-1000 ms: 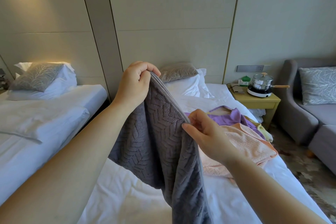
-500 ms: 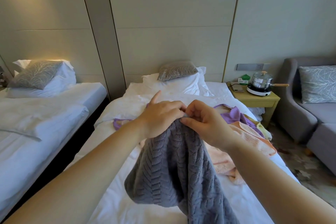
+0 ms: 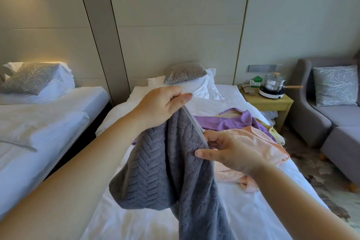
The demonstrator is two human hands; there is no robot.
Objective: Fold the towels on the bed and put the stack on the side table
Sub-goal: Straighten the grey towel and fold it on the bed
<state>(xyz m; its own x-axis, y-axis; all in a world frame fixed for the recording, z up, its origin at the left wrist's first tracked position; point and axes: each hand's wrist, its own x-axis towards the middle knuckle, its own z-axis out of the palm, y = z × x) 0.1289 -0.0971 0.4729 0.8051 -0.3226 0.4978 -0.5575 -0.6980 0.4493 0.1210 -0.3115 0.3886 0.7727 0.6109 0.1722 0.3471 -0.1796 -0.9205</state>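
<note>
Left hand [image 3: 159, 107] risen; grey towel [image 3: 165, 171] bottom cut off.

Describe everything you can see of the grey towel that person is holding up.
The grey towel looks thick and plush, with a raised chevron pattern and a smooth paler band along one edge. It is unfolded and hangs limp above the white bed, bunched in loose drapes; its lower end runs out of view. The left hand grips the banded edge at the top; the right hand pinches that edge lower down.
</note>
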